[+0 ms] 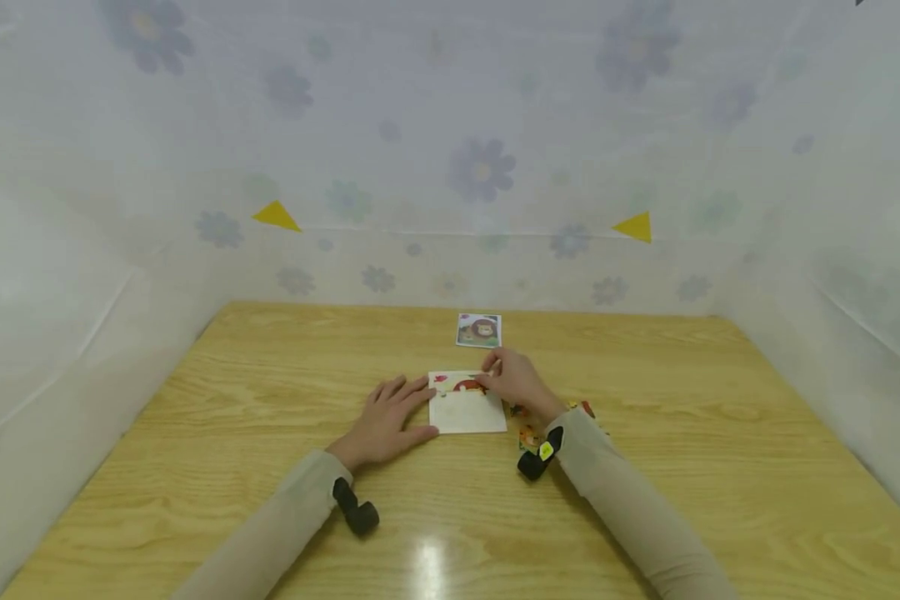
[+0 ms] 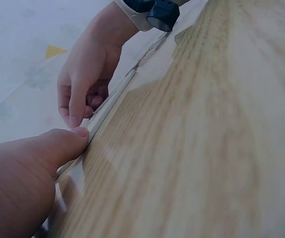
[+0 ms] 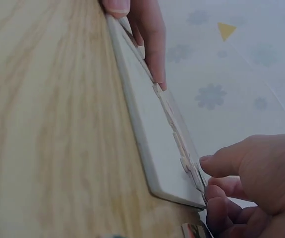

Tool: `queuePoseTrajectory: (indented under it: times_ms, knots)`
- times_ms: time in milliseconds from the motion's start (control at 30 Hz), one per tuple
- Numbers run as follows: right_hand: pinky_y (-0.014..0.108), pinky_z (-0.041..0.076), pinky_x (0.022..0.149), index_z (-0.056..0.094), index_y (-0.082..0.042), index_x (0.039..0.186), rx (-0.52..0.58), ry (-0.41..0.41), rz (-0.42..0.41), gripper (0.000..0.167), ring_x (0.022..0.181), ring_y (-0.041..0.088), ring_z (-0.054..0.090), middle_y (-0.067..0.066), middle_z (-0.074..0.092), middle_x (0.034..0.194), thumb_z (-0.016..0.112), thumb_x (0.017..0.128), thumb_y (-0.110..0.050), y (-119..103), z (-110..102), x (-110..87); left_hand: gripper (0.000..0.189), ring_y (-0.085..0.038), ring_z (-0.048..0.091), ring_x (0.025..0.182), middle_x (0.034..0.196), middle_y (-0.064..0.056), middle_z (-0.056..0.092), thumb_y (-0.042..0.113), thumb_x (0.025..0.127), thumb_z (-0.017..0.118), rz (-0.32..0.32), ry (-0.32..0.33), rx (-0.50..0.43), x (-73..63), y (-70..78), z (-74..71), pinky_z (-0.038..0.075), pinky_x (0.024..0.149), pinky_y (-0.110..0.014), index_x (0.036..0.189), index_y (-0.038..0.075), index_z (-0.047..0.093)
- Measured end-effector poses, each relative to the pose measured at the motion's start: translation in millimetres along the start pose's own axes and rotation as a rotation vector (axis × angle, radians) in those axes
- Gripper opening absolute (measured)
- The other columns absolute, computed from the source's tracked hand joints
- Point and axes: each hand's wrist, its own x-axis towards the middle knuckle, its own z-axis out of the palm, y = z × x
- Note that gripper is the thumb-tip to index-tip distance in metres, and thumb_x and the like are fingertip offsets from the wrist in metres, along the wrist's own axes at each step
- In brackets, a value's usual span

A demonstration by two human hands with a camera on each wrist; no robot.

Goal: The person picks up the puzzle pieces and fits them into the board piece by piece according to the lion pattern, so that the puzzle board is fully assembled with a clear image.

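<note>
A white puzzle board point(image 1: 467, 416) lies flat on the wooden table, with a strip of joined picture pieces point(image 1: 450, 384) along its far edge; its near part is bare white. My left hand point(image 1: 385, 422) rests at the board's left side, fingers spread straight, fingertips on its edge and the thumb point(image 2: 73, 141) against its rim. At the far right corner my right hand point(image 1: 521, 385) bends its fingers and pinches a puzzle piece at the end of the strip. That piece is mostly hidden by the thumb point(image 3: 221, 161) and fingers.
Several loose colourful puzzle pieces point(image 1: 528, 438) lie right of the board, partly under my right wrist. Beyond the board lies a square picture card point(image 1: 479, 331) showing a lion. A pale flowered curtain point(image 1: 435, 167) encloses the table point(image 1: 285, 383) at the back and sides.
</note>
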Motion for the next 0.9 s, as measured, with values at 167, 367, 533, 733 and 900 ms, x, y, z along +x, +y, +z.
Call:
queuePoseTrajectory:
  times_ms: [167, 367, 533, 733, 900]
  knots:
    - [0.028, 0.046, 0.055, 0.060, -0.005, 0.103, 0.061, -0.060, -0.053, 0.016, 0.062, 0.015, 0.054, 0.008, 0.062, 0.082, 0.059, 0.096, -0.020, 6, -8, -5.7, 0.063, -0.041, 0.021, 0.144, 0.157, -0.006, 0.030, 0.048, 0.094, 0.055, -0.002, 0.001, 0.000, -0.7, -1.3, 2.9, 0.013, 0.114, -0.062, 0.147, 0.016, 0.042]
    - [0.031, 0.046, 0.061, 0.060, -0.006, 0.104, 0.036, -0.113, -0.133, 0.014, 0.069, 0.017, 0.054, 0.009, 0.061, 0.089, 0.058, 0.096, -0.018, 12, -25, -17.2, 0.063, -0.041, 0.021, 0.144, 0.157, -0.007, 0.031, 0.048, 0.094, 0.055, 0.005, 0.011, -0.001, 0.5, -2.4, 3.5, 0.013, 0.113, -0.063, 0.147, 0.015, 0.042]
    - [0.029, 0.047, 0.064, 0.061, -0.004, 0.105, -0.031, -0.123, -0.220, 0.015, 0.069, 0.013, 0.053, 0.007, 0.060, 0.088, 0.060, 0.095, -0.016, 27, -35, -24.1, 0.063, -0.041, 0.021, 0.144, 0.157, -0.008, 0.030, 0.047, 0.094, 0.056, 0.008, 0.006, 0.002, 0.6, -1.3, 0.8, 0.012, 0.114, -0.062, 0.147, 0.015, 0.042]
    - [0.027, 0.049, 0.066, 0.063, -0.006, 0.107, -0.083, -0.193, -0.273, 0.024, 0.068, 0.010, 0.054, 0.003, 0.060, 0.086, 0.069, 0.090, -0.022, 41, -45, -34.7, 0.064, -0.042, 0.021, 0.144, 0.157, -0.008, 0.030, 0.046, 0.094, 0.056, 0.010, -0.001, 0.008, 0.8, -0.3, 1.8, 0.013, 0.114, -0.062, 0.147, 0.014, 0.042]
    - [0.027, 0.049, 0.068, 0.064, -0.006, 0.102, -0.131, -0.236, -0.298, 0.023, 0.072, 0.009, 0.053, 0.002, 0.060, 0.088, 0.072, 0.087, -0.022, 42, -45, -41.5, 0.063, -0.043, 0.021, 0.143, 0.156, -0.009, 0.031, 0.045, 0.094, 0.057, 0.007, 0.005, 0.006, -0.4, -0.3, 1.5, 0.013, 0.113, -0.062, 0.146, 0.012, 0.043]
